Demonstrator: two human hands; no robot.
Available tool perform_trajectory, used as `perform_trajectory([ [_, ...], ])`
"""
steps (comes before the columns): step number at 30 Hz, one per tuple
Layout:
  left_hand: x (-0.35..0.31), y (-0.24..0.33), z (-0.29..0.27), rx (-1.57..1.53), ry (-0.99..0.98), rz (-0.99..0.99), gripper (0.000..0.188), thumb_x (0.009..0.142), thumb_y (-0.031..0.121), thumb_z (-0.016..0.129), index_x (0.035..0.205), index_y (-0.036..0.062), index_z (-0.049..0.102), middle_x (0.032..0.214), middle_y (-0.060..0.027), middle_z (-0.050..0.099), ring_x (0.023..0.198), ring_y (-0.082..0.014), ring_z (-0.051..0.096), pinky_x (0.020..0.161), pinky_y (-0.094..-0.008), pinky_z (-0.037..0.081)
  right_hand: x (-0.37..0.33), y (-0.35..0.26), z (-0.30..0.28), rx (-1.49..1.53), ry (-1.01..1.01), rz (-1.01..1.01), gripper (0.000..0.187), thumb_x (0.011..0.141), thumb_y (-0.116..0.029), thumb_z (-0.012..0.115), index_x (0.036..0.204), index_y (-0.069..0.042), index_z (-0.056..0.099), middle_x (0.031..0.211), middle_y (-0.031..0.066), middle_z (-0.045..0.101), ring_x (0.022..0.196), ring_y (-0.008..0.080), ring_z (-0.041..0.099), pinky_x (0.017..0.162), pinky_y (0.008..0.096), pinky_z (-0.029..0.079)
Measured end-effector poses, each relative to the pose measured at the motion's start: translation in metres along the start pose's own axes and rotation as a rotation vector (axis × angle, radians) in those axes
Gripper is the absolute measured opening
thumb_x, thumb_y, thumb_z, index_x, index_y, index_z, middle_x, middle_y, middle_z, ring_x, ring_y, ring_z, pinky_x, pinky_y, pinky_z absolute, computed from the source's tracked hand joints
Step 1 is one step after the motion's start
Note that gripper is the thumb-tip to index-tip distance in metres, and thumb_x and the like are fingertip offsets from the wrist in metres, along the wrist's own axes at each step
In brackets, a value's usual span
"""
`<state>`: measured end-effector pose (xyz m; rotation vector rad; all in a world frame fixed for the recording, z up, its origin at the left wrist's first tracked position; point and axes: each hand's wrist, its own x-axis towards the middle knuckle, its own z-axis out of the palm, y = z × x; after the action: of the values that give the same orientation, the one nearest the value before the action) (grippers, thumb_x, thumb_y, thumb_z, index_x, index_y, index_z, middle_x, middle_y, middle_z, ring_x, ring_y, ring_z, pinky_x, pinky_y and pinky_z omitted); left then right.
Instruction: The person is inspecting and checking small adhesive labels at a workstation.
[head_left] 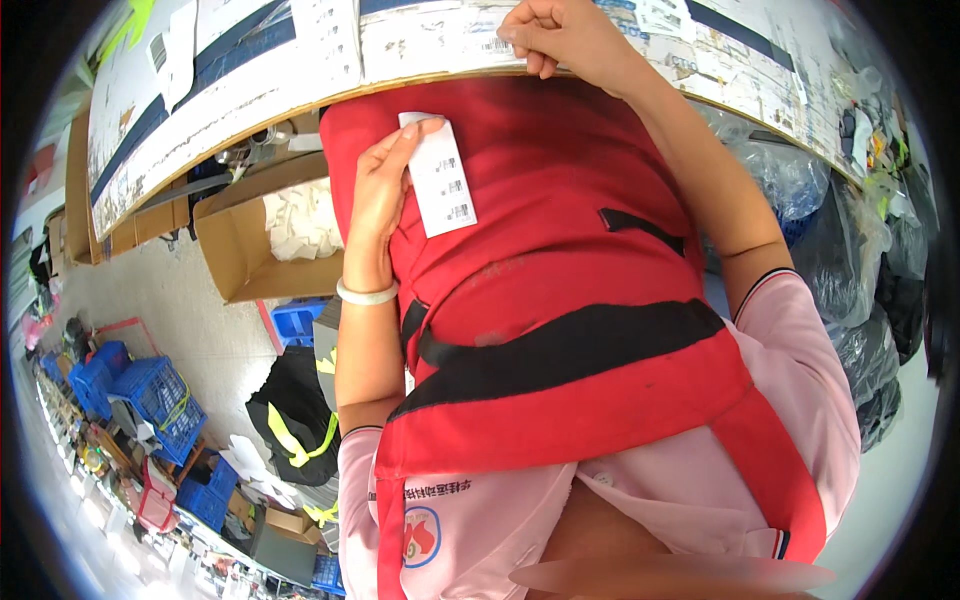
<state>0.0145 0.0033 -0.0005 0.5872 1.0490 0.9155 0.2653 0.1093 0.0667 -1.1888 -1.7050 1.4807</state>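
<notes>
My left hand (385, 180) pinches a white strip of labels (440, 195) between thumb and fingers, in front of the red apron (550, 180). Small black printed marks run down the strip's face. Over the near edge of the worktable (420, 60), my right hand (560, 38) is closed, thumb and forefinger pressed together. Anything between those fingertips is too small to make out. Just beside them, a small printed code shows on white material on the tabletop. A longer white printed sheet (328, 40) lies further left on the table.
Under the table's left part stands an open cardboard box (235, 245) with pale pieces inside. Blue crates (165, 405) and a black garment with yellow bands (290, 415) are at the left. Clear plastic bags (845, 250) crowd the right side.
</notes>
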Motion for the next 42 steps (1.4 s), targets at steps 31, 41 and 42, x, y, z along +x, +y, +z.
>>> perform_trajectory([
  [31,-0.021,0.0,0.007,0.013,-0.031,0.136,0.025,0.087,0.006,0.066,0.11,-0.0048,0.064,0.098,-0.0087,0.068,0.084,-0.0103,0.063,0.076,-0.0236,0.051,-0.044,0.017,0.078,0.169,-0.315,0.323,0.021,0.089,-0.022,0.065,0.093,-0.001,0.066,0.067,0.002,0.058,0.057,0.0067,0.055,0.049,0.0193,0.044],
  [41,-0.014,-0.002,0.011,0.293,-0.068,0.131,0.023,0.09,0.013,0.065,0.103,-0.0052,0.067,0.086,-0.0082,0.07,0.076,-0.0101,0.063,0.07,-0.0229,0.051,-0.037,0.03,0.072,-0.143,-0.069,-0.232,0.013,0.09,-0.014,0.061,0.094,-0.002,0.065,0.08,0.0003,0.061,0.07,0.0059,0.053,0.064,0.0213,0.047],
  [42,-0.011,-0.005,0.002,0.292,-0.067,0.132,0.023,0.09,0.013,0.065,0.103,-0.0052,0.067,0.086,-0.0082,0.07,0.076,-0.0101,0.063,0.07,-0.0229,0.051,-0.036,0.028,0.071,-0.145,-0.07,-0.233,0.013,0.09,-0.014,0.061,0.094,-0.002,0.065,0.08,0.0003,0.061,0.07,0.0059,0.053,0.064,0.0213,0.047],
])
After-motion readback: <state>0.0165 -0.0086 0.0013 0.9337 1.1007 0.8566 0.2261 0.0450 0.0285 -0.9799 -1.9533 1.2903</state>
